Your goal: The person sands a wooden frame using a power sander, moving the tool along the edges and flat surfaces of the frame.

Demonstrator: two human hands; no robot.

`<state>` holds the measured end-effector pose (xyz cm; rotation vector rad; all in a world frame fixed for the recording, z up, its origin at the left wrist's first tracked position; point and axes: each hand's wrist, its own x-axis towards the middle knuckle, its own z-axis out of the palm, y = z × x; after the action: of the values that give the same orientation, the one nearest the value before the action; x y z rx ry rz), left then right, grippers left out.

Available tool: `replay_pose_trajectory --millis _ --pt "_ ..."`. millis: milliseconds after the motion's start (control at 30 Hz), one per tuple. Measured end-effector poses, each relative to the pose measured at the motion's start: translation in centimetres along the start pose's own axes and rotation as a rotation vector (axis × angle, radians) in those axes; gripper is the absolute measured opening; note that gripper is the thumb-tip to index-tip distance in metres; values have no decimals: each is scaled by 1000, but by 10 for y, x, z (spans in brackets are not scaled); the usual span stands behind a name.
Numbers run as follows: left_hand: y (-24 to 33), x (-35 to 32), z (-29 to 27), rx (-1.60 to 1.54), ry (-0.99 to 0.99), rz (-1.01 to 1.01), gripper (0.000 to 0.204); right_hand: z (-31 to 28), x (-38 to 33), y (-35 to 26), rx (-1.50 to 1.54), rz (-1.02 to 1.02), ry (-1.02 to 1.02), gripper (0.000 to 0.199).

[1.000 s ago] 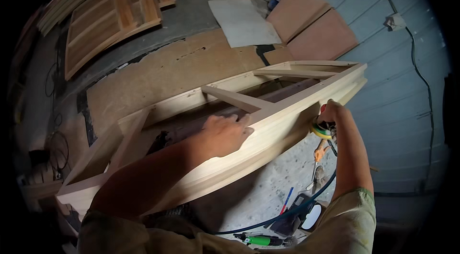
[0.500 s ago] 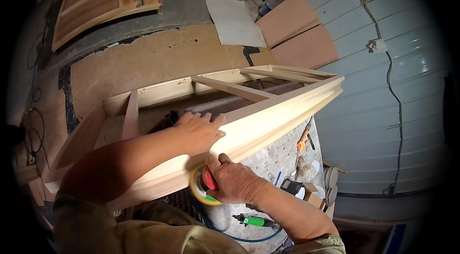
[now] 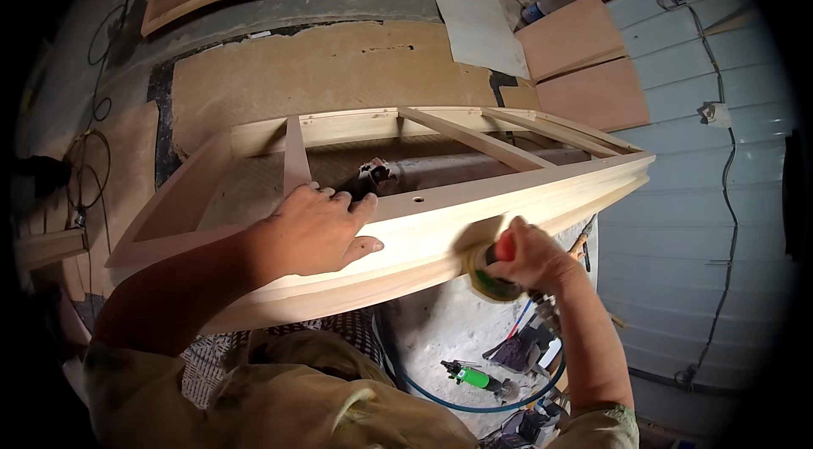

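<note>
Round yellow-green sanding tool (image 3: 489,273) gripped in right hand (image 3: 529,258), pressed against front face of long pale wooden frame (image 3: 440,233); frame axis left-right; left hand (image 3: 318,227) laid flat, open, on top edge.

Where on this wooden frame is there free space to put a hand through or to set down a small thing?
The wooden frame has open bays between its crossbars: a wide one left of the left hand, bordered by the end board, and narrower ones toward the far right end. The bay just behind the left hand is crowded by a dark tool. The front moulding near the right hand and the sanding disc is taken.

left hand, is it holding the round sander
No, the left hand lies flat on the wooden frame; the right hand holds the round sander.
</note>
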<state>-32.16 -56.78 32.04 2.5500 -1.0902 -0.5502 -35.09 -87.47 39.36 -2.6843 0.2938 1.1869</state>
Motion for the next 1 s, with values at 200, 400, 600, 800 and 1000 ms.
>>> replay_pose_trajectory --millis 200,400,600,800,1000 --pt "-15 -15 4 -48 30 -7 65 54 -34 -110 -167 -329 -122 65" --pt "-33 -60 -7 -43 -94 -94 73 15 -2 45 -125 216 312 69" --pt "-38 -64 -2 -24 -114 -106 71 36 -14 -19 -77 -35 148 68" --pt "-38 -60 3 -7 17 -20 65 28 -12 22 -72 190 283 67" --pt "-44 -68 6 36 89 -14 67 84 -49 -147 -121 -318 -1 71"
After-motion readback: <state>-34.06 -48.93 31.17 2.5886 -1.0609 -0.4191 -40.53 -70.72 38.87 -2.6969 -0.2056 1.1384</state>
